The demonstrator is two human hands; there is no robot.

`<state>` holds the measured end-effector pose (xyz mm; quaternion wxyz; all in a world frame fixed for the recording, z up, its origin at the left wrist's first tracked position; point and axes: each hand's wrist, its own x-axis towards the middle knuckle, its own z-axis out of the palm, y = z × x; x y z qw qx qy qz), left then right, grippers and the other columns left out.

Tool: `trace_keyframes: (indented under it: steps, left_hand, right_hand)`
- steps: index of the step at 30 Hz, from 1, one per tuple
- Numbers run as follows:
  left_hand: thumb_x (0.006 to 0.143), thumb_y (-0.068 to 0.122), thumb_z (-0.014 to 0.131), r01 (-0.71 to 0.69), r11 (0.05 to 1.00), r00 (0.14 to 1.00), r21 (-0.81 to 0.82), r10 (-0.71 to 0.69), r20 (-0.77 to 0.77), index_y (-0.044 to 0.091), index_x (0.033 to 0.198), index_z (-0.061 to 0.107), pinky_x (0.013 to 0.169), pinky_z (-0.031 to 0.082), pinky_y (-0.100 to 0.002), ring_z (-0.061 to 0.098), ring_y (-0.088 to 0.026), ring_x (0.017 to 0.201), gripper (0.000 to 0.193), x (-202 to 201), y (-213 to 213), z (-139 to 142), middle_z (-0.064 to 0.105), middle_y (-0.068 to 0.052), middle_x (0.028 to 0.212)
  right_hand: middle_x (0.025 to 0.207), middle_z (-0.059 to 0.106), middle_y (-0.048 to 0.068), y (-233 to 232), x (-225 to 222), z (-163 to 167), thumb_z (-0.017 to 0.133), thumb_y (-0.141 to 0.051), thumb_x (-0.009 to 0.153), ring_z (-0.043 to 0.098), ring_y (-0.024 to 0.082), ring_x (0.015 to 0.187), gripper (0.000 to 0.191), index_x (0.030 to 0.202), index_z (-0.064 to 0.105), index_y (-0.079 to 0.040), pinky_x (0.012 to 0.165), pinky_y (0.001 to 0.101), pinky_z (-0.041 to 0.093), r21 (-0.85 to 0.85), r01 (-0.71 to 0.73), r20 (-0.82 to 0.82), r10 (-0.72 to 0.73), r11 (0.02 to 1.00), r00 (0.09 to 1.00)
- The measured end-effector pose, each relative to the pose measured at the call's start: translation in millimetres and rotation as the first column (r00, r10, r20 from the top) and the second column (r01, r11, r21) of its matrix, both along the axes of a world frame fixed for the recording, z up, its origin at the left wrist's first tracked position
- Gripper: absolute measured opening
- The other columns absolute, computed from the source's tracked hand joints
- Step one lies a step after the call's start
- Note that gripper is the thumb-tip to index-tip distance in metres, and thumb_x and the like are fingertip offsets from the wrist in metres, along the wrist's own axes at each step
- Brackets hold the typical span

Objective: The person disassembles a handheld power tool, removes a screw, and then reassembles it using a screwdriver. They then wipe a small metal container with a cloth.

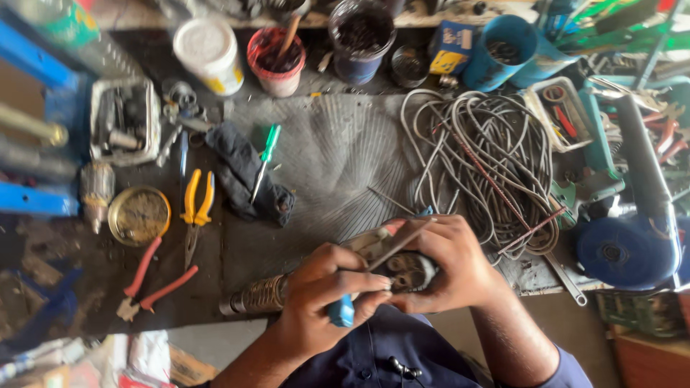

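A: How does it sit in your hands?

B: Your left hand (323, 302) is closed round a blue-handled screwdriver (342, 310), shaft laid across the motor armature (345, 276). Your right hand (449, 262) clamps the armature's end at the workbench's (323, 151) near edge.

A: How will it handle?

B: Probably heavy, rigid and greasy. I'd grip the laminated steel core, not the windings or commutator, which look easy to damage.

A: Room?

B: The ribbed shaft end overhangs the near edge. The cable coil (481, 154) crowds your right; red pliers (147, 284) and yellow pliers (195, 208) lie left. Bare bench lies ahead.
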<state>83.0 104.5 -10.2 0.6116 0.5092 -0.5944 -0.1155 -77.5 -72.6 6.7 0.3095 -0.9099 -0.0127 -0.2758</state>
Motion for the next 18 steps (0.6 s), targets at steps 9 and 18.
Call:
trace_keyframes:
  steps: [9,18]
  left_hand:
    - [0.089,0.011,0.081,-0.094,0.988,0.976,0.122,0.116,-0.184,0.011,0.108,0.070,0.080,0.057,-0.035,0.071,-0.020,0.089,0.022,37,4,-13,0.071,-0.003,0.097]
    - [0.080,0.015,0.079,-0.307,0.937,0.945,0.169,0.278,0.173,0.010,0.090,0.070,0.099,0.048,-0.045,0.066,-0.038,0.114,0.014,119,-25,-60,0.071,-0.022,0.123]
  right_hand:
    - [0.089,0.071,0.009,1,18,-3,0.091,-0.049,0.064,0.075,0.027,0.079,0.059,0.095,0.066,-0.006,0.073,0.0373,0.058,0.040,-0.023,-0.117,0.028,0.999,0.993]
    - [0.086,0.070,0.007,3,29,1,0.091,-0.052,0.064,0.072,0.023,0.073,0.058,0.092,0.065,-0.008,0.067,0.0346,0.054,0.041,-0.001,-0.130,0.006,0.999,0.991]
